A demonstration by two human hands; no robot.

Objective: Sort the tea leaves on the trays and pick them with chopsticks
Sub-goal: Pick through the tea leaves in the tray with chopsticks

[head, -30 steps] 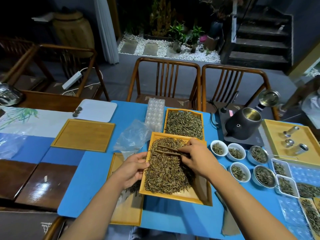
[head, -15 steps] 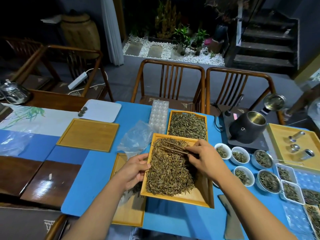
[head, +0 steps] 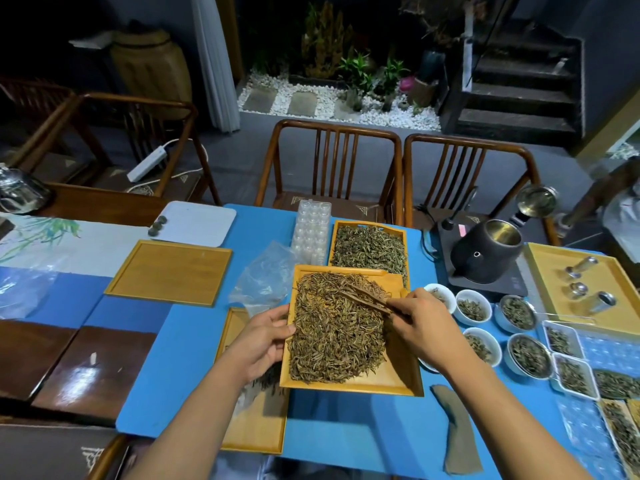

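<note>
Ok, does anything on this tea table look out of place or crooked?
The tea tray the left hand grips sits skewed, overlapping another tray and the far tray. A crumpled clear bag lies loose beside it. No leaves look spilled.

Single view only, the camera on my head; it looks forward and down over the blue table, wide-angle, lines bowing at the edges. Close in: my left hand and right hand sit low centre, forearms entering from the bottom edge; further out it reaches the chairs and the stairs behind; no second view to overlap.
</note>
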